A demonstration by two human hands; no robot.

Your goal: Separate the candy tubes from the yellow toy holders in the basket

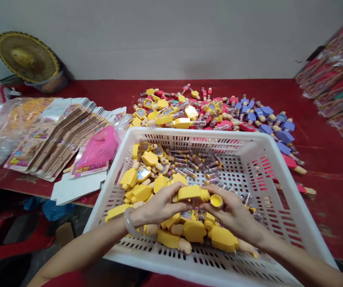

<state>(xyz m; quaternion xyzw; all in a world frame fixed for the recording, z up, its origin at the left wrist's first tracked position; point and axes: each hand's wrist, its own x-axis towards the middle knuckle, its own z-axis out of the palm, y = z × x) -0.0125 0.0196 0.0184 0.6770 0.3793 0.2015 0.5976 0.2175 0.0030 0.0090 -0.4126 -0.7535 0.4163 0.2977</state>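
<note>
The left hand (161,205) pinches a yellow bottle-shaped piece (191,193) above the white basket (195,265); its long axis runs sideways, neck toward the right hand (232,209). That hand, nearer the neck, pinches a small tube (216,201), round yellow end facing up; whether the 2 parts touch, I cannot tell. The bottle-shaped piece looks smooth and flat-sided.

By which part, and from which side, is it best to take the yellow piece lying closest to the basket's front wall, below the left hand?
Best, I think, from above, pinching the yellow piece across its broad body: its top is uncovered, while its beige end is smaller and rounded, and the basket's front wall stands close on the near side.
</note>
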